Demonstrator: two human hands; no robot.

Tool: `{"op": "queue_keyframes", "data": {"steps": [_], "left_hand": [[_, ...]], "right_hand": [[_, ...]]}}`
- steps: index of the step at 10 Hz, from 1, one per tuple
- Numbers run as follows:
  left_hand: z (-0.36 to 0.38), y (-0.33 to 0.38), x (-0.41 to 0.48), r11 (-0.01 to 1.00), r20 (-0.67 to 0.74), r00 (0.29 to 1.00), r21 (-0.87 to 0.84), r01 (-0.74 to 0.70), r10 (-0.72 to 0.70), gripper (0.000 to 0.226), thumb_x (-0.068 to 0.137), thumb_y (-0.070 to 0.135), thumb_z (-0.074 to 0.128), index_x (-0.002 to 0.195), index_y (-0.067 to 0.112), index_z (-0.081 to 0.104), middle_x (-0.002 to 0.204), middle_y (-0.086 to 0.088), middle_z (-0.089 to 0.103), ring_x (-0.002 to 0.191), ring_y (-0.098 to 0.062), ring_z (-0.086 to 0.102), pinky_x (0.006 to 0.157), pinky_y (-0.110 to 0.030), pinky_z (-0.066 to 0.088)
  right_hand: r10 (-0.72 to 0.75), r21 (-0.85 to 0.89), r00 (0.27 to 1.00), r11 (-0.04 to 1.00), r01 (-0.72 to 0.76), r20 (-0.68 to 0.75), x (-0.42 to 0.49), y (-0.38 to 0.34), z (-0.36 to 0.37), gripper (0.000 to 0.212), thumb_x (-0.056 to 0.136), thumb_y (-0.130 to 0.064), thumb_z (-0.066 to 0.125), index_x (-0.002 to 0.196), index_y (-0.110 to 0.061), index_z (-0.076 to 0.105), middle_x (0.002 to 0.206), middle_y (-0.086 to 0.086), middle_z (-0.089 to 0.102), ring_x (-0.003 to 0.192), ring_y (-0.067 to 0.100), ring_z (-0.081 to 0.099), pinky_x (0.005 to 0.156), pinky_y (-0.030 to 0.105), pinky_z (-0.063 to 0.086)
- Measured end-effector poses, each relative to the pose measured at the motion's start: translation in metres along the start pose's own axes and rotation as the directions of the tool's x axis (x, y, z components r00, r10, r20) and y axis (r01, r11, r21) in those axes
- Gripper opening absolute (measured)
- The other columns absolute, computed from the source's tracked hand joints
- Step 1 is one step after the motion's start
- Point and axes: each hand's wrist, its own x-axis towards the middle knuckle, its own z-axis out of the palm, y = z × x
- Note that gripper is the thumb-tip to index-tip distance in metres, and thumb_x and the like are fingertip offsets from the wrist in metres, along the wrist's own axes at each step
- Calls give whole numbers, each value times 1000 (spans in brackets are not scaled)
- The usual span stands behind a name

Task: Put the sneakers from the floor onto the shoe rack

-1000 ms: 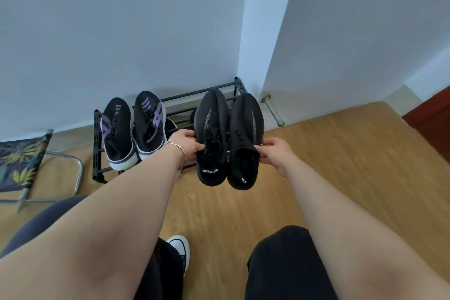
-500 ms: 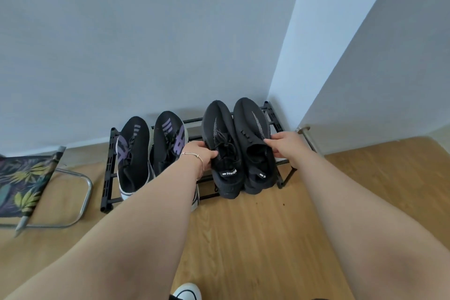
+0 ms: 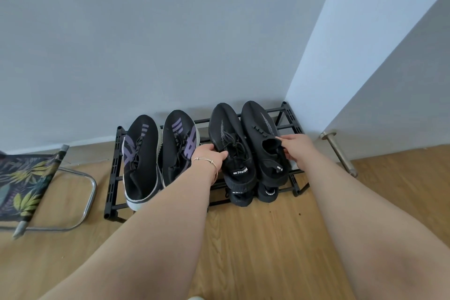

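Fingers of the left hand (image 3: 211, 156) curl round the inner side of the left black sneaker (image 3: 231, 146), thumb lying on its laces, while fingers (image 3: 283, 139) of the right hand (image 3: 295, 150) pinch the collar of the right black sneaker (image 3: 264, 141); both grips are closed on the shoes. Both sneakers lie on the top tier of the shoe rack (image 3: 289, 114), toes to the wall, heels overhanging the front rail. Whether their soles rest fully on the bars cannot be told.

To finish well, I would push each shoe back until its heel sits over the front bar, keep the pair parallel and touching, then let go one hand at a time, so neither tips forward. Just left, the purple-striped pair (image 3: 158, 151) leaves little room, so the left hand should draw straight back. Below, another dark pair (image 3: 253, 195) sits on the lower tier; beyond, the wall (image 3: 170, 44).
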Motion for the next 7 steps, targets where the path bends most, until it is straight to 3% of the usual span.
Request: {"op": "queue_keyframes", "data": {"steps": [1,2,3,4,5,7], "left_hand": [[2,-5,14,999,2,1000,39,4,-4,31,57,33,75,84,19,74,89,-3,80,88,-29,76,86,-45,61],[4,-6,22,995,-11,1000,101,-16,17,27,58,34,72,82,23,73,90,-3,80,90,-29,75,90,-45,60],[3,23,-23,969,-31,997,239,-56,65,30,74,32,71,100,17,75,103,-5,77,99,-31,70,96,-40,55],[2,45,-56,932,-74,993,358,-63,96,38,90,28,61,119,4,67,118,-14,70,109,-36,64,96,-36,52],[-7,69,-84,871,-131,989,491,0,74,43,97,25,53,130,-2,57,126,-19,65,114,-38,62,94,-37,50],[-50,142,-152,739,-173,965,673,-29,195,49,97,24,51,143,9,41,144,-18,48,129,-41,47,99,-48,46]], "right_hand": [[-16,24,1000,1000,17,-23,-2,1,1,44,82,-22,81,122,-8,69,107,12,75,84,23,66,70,33,54],[-32,51,998,998,34,-57,-4,3,6,44,82,-20,82,124,-12,69,113,10,73,94,23,68,81,36,57],[-46,6,993,999,47,-107,-10,2,8,37,86,-21,77,121,-12,71,120,9,72,107,27,67,97,40,54],[-199,-302,965,943,141,-171,-29,-9,10,27,97,-18,53,109,-3,73,115,15,72,110,36,63,92,39,50],[-331,-490,932,843,222,-146,-63,-31,9,34,100,-21,47,125,-6,64,112,10,67,107,31,61,91,38,48],[-492,-692,870,638,337,-29,-149,-98,1,45,99,-31,53,139,-11,51,131,13,60,120,33,52,95,46,49]]}}
